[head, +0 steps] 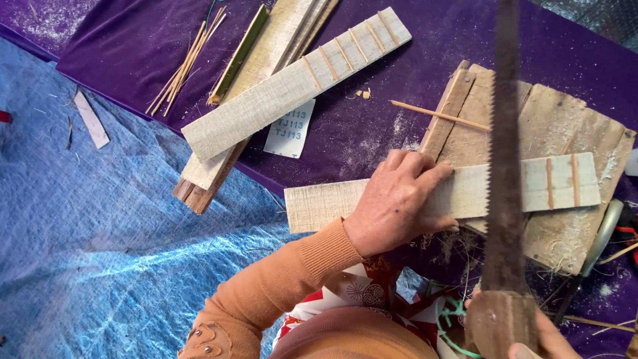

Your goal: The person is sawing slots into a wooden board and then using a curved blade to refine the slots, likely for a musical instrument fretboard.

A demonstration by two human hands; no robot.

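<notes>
Plank [465, 193] under my flat, open left hand [399, 206] runs left to right across the wooden block [571, 126], my right hand [538, 339] gripping the saw [503, 166] crosswise over it, a thin stick [438, 116] lying behind.

The left hand [399, 203] presses flat on a pale wood strip [458, 193] that lies across a wooden block [565, 126]. The right hand [538, 339] holds a rusty saw [505, 166] by its wooden handle, and the blade crosses the strip. Another strip [292, 83] with thin sticks lies on the purple cloth [372, 133]
</notes>
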